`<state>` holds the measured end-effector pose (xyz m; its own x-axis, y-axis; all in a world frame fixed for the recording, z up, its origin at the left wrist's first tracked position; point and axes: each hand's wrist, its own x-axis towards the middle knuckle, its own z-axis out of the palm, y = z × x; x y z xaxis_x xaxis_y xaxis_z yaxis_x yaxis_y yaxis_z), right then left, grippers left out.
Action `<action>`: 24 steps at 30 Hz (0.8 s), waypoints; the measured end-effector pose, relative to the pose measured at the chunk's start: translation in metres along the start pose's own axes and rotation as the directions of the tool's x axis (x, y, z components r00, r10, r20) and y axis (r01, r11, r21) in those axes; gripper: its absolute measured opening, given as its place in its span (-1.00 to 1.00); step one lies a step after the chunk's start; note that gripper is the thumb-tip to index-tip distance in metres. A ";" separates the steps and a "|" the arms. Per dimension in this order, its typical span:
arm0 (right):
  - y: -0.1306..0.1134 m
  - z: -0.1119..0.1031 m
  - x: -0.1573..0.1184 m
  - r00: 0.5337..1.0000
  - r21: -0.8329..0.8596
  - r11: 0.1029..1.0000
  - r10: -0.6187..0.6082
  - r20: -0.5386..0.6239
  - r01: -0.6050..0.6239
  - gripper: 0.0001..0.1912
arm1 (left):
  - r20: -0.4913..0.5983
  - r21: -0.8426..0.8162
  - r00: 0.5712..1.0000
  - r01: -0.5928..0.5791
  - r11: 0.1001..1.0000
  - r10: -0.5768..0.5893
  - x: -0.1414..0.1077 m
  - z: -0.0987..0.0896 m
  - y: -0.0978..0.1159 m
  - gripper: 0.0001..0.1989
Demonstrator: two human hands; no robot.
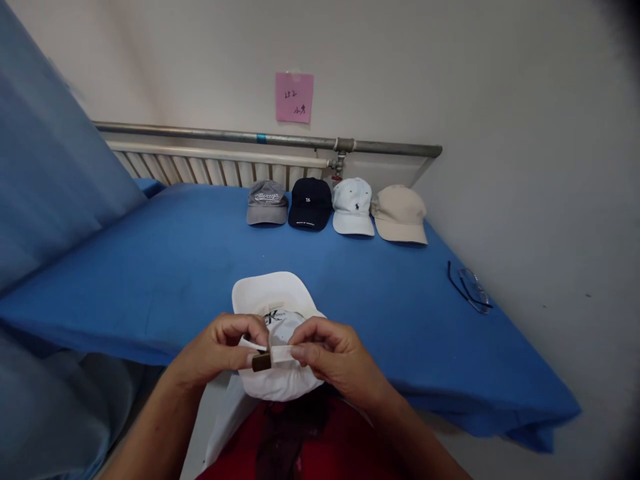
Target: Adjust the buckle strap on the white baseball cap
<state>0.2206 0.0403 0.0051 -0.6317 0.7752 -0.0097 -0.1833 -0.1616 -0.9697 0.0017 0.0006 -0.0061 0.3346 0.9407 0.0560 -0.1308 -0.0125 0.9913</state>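
Note:
A white baseball cap (273, 293) is held between my hands at the near edge of the blue-covered bed, its brim pointing away from me and its inside partly showing. My left hand (227, 343) pinches the back strap beside a brass-coloured buckle (261, 362). With thumb and fingers, my right hand (327, 343) grips the white strap (282, 354) just right of the buckle. The strap's end runs up to the buckle; whether it passes through cannot be made out. Dark lettering shows inside the cap.
Along the far side of the blue sheet (190, 267) sit a grey cap (267, 203), a navy cap (310, 203), a pale blue cap (353, 207) and a beige cap (400, 213). Glasses (471, 290) lie at the right edge. A radiator (200, 167) and pipe (200, 133) line the wall; a blue curtain (55, 147) hangs left.

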 end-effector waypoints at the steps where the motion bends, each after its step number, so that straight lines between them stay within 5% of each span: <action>1: 0.000 0.000 0.000 1.000 0.001 1.000 0.000 0.009 0.000 -0.94 | 0.003 -0.003 1.000 0.001 1.000 -0.001 0.000 0.000 0.000 -0.81; 13: 0.005 -0.001 0.001 0.995 0.124 0.988 0.082 0.065 -0.089 -0.88 | 0.034 -0.067 0.999 0.014 0.998 -0.012 0.001 0.001 -0.009 -0.81; 24: 0.010 -0.003 0.002 0.998 0.046 0.999 -0.026 0.051 0.024 -0.91 | -0.020 -0.128 0.997 0.076 0.989 -0.079 0.004 0.005 -0.011 -0.83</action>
<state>0.2196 0.0418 -0.0053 -0.6642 0.7471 0.0278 -0.2327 -0.1712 -0.9574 0.0092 0.0024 -0.0166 0.3250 0.9454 -0.0248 -0.2235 0.1023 0.9693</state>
